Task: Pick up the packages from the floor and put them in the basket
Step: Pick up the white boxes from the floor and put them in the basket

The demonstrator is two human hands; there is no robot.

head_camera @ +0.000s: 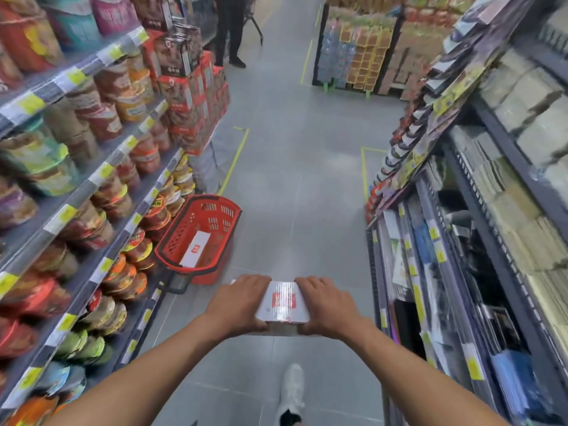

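Bare left forearm (159,355) and right forearm (408,355) reach forward, converging on a white package (282,302). The left hand (238,302) grips its left end and the right hand (327,305) its right end, with fingers curled over the top.

The only view rides at the person's head, facing forward and tilted steeply down the length of a shop aisle. Its lens is wide (shelf edges bow outward toward both sides). Closest to it, the forearms enter from the bottom edge, with the left hand (238,302) and right hand (327,305) gripping a package (284,302) at lower centre. The basket (215,213) stands farther off to the left, and the floor (292,149) recedes toward the top edge.
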